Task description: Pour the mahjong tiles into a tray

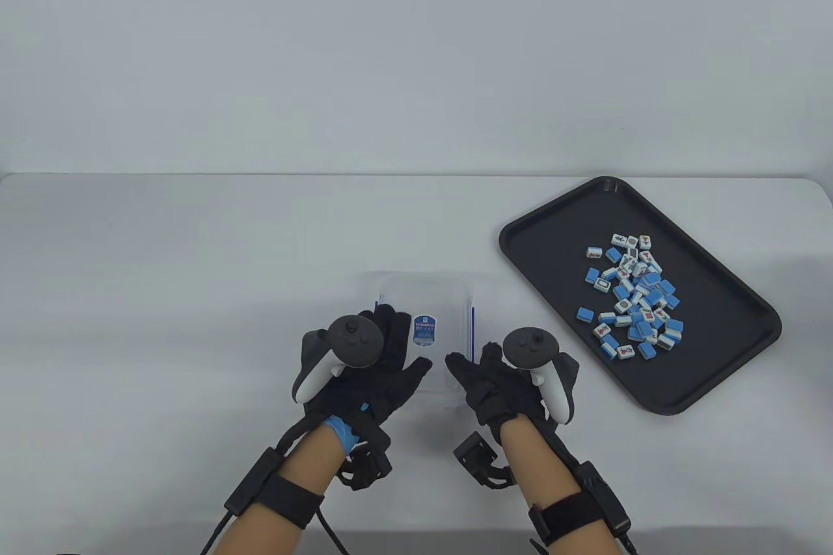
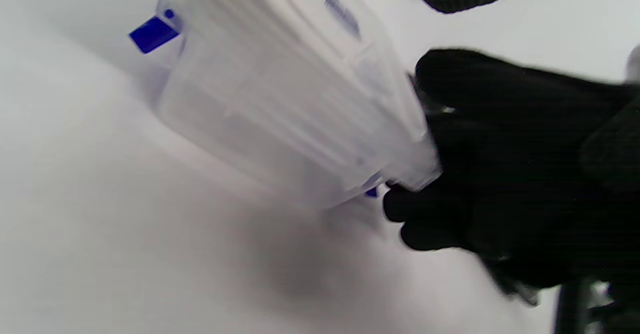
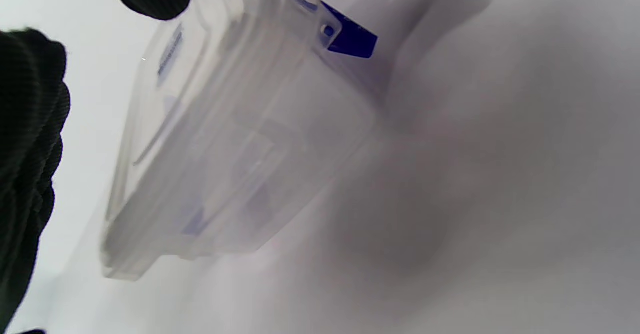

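A clear plastic box (image 1: pixel 446 304) with blue latches and a blue label sits between my two hands at the table's front middle. It looks empty in the left wrist view (image 2: pixel 280 99) and the right wrist view (image 3: pixel 240 139), where it is tilted over its own shadow. My left hand (image 1: pixel 403 343) holds its left side with fingers over the top. My right hand (image 1: pixel 472 361) grips its right near corner. A heap of blue-backed mahjong tiles (image 1: pixel 634 295) lies in the black tray (image 1: pixel 540 236) at the right.
The tray lies at an angle near the table's right edge, about a hand's width from my right hand. The white table runs out to the left and behind the box.
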`<state>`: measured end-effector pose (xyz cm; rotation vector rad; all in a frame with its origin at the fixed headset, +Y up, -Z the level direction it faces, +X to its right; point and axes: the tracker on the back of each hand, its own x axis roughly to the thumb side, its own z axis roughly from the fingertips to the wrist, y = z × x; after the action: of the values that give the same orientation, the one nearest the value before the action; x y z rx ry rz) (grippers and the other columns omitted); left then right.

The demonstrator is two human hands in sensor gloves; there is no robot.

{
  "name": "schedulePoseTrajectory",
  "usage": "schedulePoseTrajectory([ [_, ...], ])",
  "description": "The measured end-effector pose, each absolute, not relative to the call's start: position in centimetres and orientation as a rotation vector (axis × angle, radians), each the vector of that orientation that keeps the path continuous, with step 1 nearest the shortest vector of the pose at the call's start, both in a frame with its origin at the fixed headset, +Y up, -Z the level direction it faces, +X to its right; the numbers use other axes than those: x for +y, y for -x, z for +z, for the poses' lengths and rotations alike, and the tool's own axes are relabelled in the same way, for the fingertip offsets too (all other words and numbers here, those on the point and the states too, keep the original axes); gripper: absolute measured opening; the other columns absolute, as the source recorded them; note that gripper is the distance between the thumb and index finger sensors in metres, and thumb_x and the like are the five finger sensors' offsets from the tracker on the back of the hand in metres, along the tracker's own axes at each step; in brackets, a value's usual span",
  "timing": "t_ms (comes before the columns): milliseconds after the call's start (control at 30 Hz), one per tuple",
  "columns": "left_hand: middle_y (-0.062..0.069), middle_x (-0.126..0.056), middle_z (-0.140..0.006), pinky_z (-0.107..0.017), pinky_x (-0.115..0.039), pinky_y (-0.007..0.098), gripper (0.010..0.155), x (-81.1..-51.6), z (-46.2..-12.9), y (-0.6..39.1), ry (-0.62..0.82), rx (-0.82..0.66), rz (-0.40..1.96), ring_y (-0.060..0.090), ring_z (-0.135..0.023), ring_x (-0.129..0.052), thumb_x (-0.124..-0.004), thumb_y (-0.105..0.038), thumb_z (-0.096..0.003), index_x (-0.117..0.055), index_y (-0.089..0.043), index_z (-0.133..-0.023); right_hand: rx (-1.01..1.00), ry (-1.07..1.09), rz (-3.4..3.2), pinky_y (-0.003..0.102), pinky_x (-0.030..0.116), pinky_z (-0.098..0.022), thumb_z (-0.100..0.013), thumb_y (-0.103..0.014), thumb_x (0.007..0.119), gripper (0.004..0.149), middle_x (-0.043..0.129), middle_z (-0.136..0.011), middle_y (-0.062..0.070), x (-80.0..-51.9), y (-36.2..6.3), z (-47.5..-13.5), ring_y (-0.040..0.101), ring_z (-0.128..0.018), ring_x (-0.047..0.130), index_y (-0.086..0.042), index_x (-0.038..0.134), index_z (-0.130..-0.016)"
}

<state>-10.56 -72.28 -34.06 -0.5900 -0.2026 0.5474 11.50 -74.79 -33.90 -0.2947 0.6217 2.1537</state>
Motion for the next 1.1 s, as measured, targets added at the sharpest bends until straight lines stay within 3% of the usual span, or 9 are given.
schedulePoseTrajectory([
  [100, -0.013, 0.007, -0.118, -0.078, 0.005, 0.036, 0.074, -73.3, -34.0, 10.1, 0.656, -0.182, 0.455, 0.014, -0.107, 0.019, -0.054, -0.062, -0.0592, -0.007, -0.039, -0.112, 0.638, 0.319, 2.198, 0.054, 0.061, -0.062, -0.065, -0.058, 0.059, 0.088, 0.051, -0.107, 0.034, -75.2, -11.5, -34.0, 0.052, -0.086, 0.067, 0.003, 0.018, -0.113],
  [167, -0.015, 0.014, -0.115, -0.078, 0.007, 0.035, 0.074, -73.6, -33.9, 9.8, 0.66, -0.182, 0.436, 0.013, -0.103, 0.024, -0.052, -0.063, -0.0583, -0.003, -0.041, -0.11, 0.697, 0.314, 2.141, 0.051, 0.067, -0.058, -0.064, -0.06, 0.059, 0.089, 0.06, -0.103, 0.031, -75.7, -11.6, -34.1, 0.047, -0.081, 0.075, 0.003, 0.021, -0.114],
  [300, -0.014, 0.017, -0.113, -0.077, 0.007, 0.036, 0.074, -74.0, -33.9, 9.8, 0.675, -0.186, 0.467, 0.014, -0.101, 0.027, -0.051, -0.062, -0.0589, -0.001, -0.04, -0.109, 0.721, 0.312, 2.019, 0.05, 0.067, -0.058, -0.064, -0.057, 0.061, 0.087, 0.058, -0.104, 0.03, -76.3, -12.1, -34.2, 0.044, -0.08, 0.078, 0.004, 0.024, -0.113],
  [433, -0.013, 0.019, -0.112, -0.076, 0.008, 0.036, 0.074, -74.2, -33.8, 9.6, 0.674, -0.191, 0.489, 0.015, -0.099, 0.029, -0.05, -0.062, -0.0599, 0.001, -0.038, -0.109, 0.715, 0.355, 1.982, 0.051, 0.065, -0.06, -0.063, -0.059, 0.064, 0.093, 0.053, -0.103, 0.031, -76.6, -12.3, -34.2, 0.044, -0.08, 0.075, 0.007, 0.021, -0.112],
  [567, -0.011, 0.02, -0.112, -0.075, 0.008, 0.038, 0.074, -74.3, -33.7, 9.3, 0.657, -0.194, 0.496, 0.017, -0.098, 0.03, -0.048, -0.062, -0.0607, 0.002, -0.037, -0.109, 0.604, 0.416, 2.13, 0.051, 0.065, -0.059, -0.061, -0.06, 0.066, 0.096, 0.05, -0.1, 0.028, -75.7, -12.4, -34.1, 0.04, -0.078, 0.074, 0.007, 0.02, -0.112],
  [700, -0.009, 0.021, -0.111, -0.075, 0.008, 0.039, 0.074, -74.4, -33.7, 9.0, 0.653, -0.198, 0.49, 0.019, -0.097, 0.03, -0.046, -0.062, -0.0613, 0.004, -0.035, -0.109, 0.478, 0.41, 2.186, 0.051, 0.065, -0.06, -0.062, -0.052, 0.066, 0.085, 0.054, -0.099, 0.023, -74.9, -11.7, -33.9, 0.038, -0.079, 0.075, 0.003, 0.025, -0.112],
  [833, -0.009, 0.021, -0.112, -0.075, 0.007, 0.039, 0.074, -74.4, -33.7, 9.0, 0.651, -0.197, 0.494, 0.019, -0.097, 0.03, -0.046, -0.062, -0.0614, 0.004, -0.035, -0.109, 0.389, 0.337, 2.133, 0.057, 0.059, -0.066, -0.063, -0.042, 0.065, 0.078, 0.047, -0.108, 0.03, -75.1, -10.7, -33.7, 0.047, -0.094, 0.067, 0.003, 0.022, -0.111],
  [1100, -0.008, 0.023, -0.111, -0.075, 0.008, 0.041, 0.074, -74.5, -33.8, 8.9, 0.661, -0.204, 0.51, 0.02, -0.095, 0.031, -0.046, -0.061, -0.0623, 0.004, -0.034, -0.109, 0.202, 0.363, 2.312, 0.056, 0.07, -0.061, -0.062, -0.03, 0.064, 0.067, 0.057, -0.102, 0.035, -74.1, -9.5, -33.4, 0.048, -0.086, 0.081, 0.01, 0.036, -0.108],
])
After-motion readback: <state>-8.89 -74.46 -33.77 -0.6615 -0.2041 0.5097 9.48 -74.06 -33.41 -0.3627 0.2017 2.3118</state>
